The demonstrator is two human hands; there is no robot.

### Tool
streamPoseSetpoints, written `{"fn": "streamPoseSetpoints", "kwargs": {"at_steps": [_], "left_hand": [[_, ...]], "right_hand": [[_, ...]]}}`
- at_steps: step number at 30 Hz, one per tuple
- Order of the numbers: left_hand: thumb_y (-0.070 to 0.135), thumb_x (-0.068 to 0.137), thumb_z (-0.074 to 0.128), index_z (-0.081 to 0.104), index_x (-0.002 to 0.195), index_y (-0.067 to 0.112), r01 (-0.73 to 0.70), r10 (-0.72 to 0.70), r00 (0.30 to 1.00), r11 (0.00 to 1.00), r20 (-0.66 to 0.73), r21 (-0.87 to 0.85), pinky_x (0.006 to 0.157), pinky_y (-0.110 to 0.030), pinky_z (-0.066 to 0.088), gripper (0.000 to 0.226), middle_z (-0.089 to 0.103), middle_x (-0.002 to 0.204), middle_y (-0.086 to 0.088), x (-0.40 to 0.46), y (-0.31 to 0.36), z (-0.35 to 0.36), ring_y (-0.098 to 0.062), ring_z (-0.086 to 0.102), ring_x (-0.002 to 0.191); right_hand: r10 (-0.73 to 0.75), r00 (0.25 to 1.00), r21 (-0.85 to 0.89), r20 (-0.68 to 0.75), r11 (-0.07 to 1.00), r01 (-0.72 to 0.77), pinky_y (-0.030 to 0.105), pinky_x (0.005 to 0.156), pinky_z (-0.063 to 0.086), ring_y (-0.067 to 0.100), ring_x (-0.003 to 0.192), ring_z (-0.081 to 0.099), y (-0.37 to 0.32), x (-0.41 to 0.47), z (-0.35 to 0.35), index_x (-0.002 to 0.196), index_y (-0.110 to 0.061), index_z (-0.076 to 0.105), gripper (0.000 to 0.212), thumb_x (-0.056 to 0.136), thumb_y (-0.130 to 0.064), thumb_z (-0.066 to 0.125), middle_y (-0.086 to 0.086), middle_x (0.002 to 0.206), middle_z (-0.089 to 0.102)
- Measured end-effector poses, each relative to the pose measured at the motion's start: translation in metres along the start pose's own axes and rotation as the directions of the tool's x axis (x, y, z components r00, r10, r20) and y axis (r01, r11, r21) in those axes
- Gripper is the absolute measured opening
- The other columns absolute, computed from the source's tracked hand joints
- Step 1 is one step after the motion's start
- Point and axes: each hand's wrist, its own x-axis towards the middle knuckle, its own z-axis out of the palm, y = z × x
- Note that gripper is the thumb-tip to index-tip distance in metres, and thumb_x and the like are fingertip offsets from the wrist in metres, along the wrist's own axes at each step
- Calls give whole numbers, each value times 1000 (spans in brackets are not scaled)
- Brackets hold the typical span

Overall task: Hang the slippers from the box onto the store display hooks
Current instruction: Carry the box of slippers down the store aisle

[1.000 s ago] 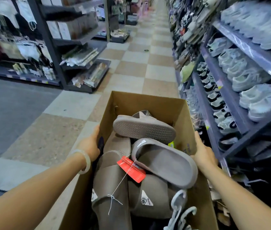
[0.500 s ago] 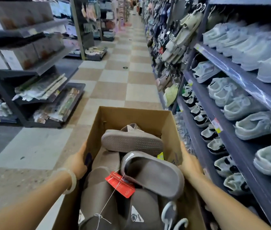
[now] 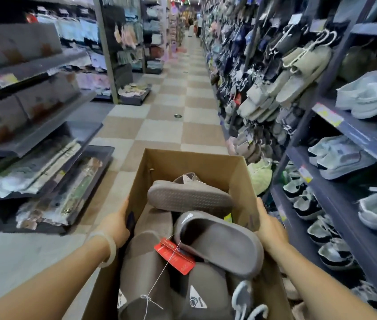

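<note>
Both hands, left [image 3: 116,225] and right [image 3: 269,229], grip our box [image 3: 183,162] of slippers [image 3: 219,241] by its side walls; hanging them on hooks [image 3: 326,38] comes next.

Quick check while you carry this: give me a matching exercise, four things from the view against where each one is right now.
Things:
1. left hand
2. red tag
3. pale green slipper
4. white sneakers

Places:
A. on the shelves at right
B. gripping the cardboard box's left wall
C. hanging just past the box's far right corner
D. on a string among the grey slippers in the box

Pairs: 1-B, 2-D, 3-C, 4-A
</note>
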Motion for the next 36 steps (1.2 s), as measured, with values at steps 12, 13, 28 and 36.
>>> {"fn": "streamPoseSetpoints", "kwargs": {"at_steps": [12,13,28,36], "left_hand": [[13,86,52,7,148,23,-24,24,1000,999,-14,-43,84,-34,48,77,59,117,-16,370,71,-5,-29,59,99],[17,87,52,6,148,24,-10,10,1000,999,-9,-41,83,-34,49,76,60,115,-17,401,74,-3,-29,61,96],[7,86,50,15,146,28,-145,147,989,981,11,-126,83,-27,43,72,56,125,-13,873,143,-20,-31,55,107],[17,84,53,12,143,38,-131,133,991,986,16,-98,75,-28,43,75,55,126,-16,1103,176,1,-35,56,103]], "right_hand": [[-45,997,105,-68,993,52,30,66,38,27,89,58,-114,344,-57,146,-36,-10,80,91,-30,47,13,120,57],[-66,995,94,-75,993,72,30,65,38,27,90,58,-123,375,-60,145,-38,-12,82,89,-34,48,13,120,57],[36,994,104,-107,994,-25,32,67,44,33,97,62,-268,808,-101,146,-37,-6,85,86,-24,54,18,120,59],[111,991,31,-74,994,-109,34,69,43,30,97,62,-319,1002,-128,147,-31,-14,92,85,-12,52,18,111,62]]}}
